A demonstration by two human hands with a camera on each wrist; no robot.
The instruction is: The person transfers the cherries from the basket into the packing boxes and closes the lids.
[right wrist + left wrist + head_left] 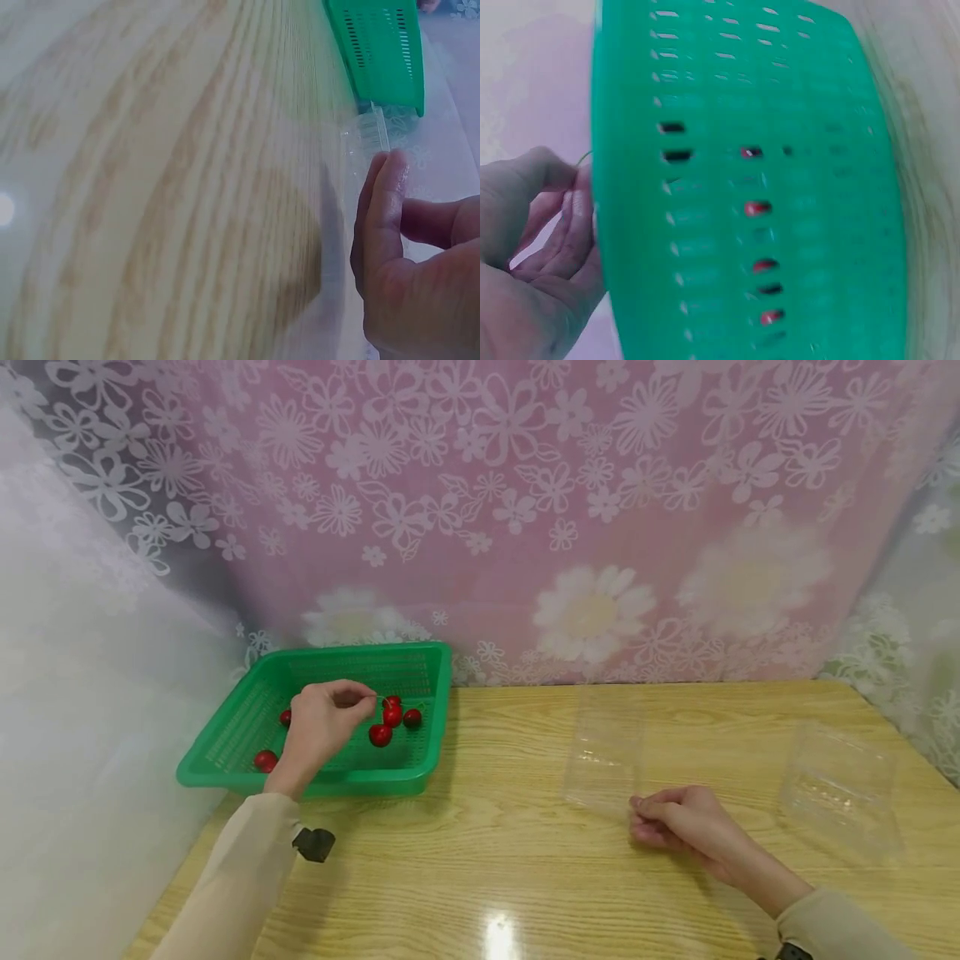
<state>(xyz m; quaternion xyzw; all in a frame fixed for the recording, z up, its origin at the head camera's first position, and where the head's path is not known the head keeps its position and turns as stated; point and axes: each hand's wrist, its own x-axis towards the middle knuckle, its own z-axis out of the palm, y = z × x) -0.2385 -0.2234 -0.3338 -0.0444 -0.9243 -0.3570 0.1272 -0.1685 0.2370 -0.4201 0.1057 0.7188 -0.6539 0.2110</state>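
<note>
Over the green basket (pixel 435 768), my left hand (pixel 322 727) pinches a thin green stem between thumb and fingertips. The stem leads to a red cherry (pixel 392 717), which overlaps other cherries in the head view. In the left wrist view, the basket's wall hides the fruit, and a bit of stem (pixel 584 157) shows at the fingertips. My right hand (pixel 697 827) grips the near right corner of a clear plastic box (pixel 603 768) on the table. The right wrist view shows that box's edge (pixel 381 127) at the fingers.
Several more cherries lie in the basket, with one red cherry (pixel 266 761) near its front left corner. A second clear plastic box (pixel 840 793) stands on the right of the wooden table (pixel 480 860). A flowered pink curtain (pixel 480 527) hangs behind.
</note>
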